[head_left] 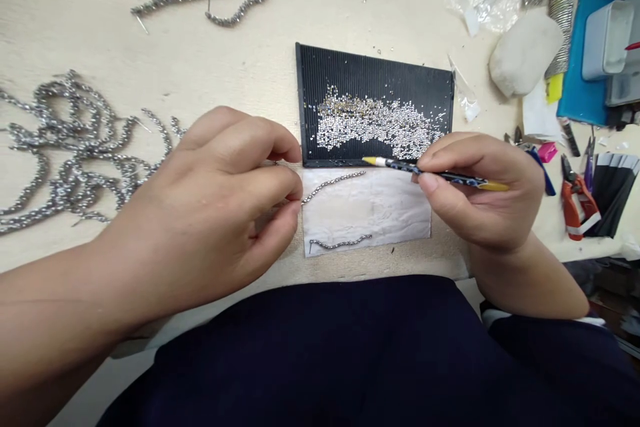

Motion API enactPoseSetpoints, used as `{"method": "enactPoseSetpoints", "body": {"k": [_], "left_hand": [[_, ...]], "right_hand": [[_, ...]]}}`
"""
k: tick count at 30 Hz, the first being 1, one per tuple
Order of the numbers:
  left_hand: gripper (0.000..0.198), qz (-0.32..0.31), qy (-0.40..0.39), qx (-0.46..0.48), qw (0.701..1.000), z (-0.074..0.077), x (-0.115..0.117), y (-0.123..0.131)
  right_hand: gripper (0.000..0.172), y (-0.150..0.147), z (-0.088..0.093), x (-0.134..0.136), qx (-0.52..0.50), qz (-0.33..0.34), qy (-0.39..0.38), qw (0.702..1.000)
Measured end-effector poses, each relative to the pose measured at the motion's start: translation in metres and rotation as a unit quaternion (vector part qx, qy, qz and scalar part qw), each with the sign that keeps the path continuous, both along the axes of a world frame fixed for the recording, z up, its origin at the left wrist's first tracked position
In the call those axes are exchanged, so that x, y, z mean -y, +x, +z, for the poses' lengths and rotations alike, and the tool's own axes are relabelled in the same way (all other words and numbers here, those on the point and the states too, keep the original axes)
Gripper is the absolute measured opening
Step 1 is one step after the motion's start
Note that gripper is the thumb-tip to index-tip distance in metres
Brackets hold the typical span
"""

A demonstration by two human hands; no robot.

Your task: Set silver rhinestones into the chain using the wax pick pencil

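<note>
Head view: left hand pinches a light, floppy bead strand, best held at its end; right hand pinches a slim pick mid-shaft, above tiny, loose beads.

Left hand: back uppermost, fingers curled inward and bunched at the tips. Left forearm: bare, entering low from the left edge. Right hand: fingers bent in a pen grip. Right wrist: bare, angled toward the lower right.
</note>
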State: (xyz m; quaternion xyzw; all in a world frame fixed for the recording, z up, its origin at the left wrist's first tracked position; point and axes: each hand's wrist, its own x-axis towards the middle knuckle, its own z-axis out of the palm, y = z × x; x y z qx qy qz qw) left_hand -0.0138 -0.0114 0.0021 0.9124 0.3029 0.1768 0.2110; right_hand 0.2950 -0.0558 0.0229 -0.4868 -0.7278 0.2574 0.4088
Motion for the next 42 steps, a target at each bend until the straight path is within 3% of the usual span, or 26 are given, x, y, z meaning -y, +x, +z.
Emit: {"method": "enactPoseSetpoints", "body": {"k": [5, 42], "left_hand": [[0.025, 0.000, 0.003, -0.002, 1.000, -0.0002, -0.0009, -0.0003], [0.028, 0.025, -0.035, 0.010, 0.999, 0.0019, -0.0001, 0.0011]], "right_hand": [[0.020, -0.0033, 0.0047, -0.0011, 0.008, 0.051, -0.031, 0.998], [0.020, -0.0056, 0.0035, -0.0023, 0.026, 0.067, -0.036, 0.997]]}}
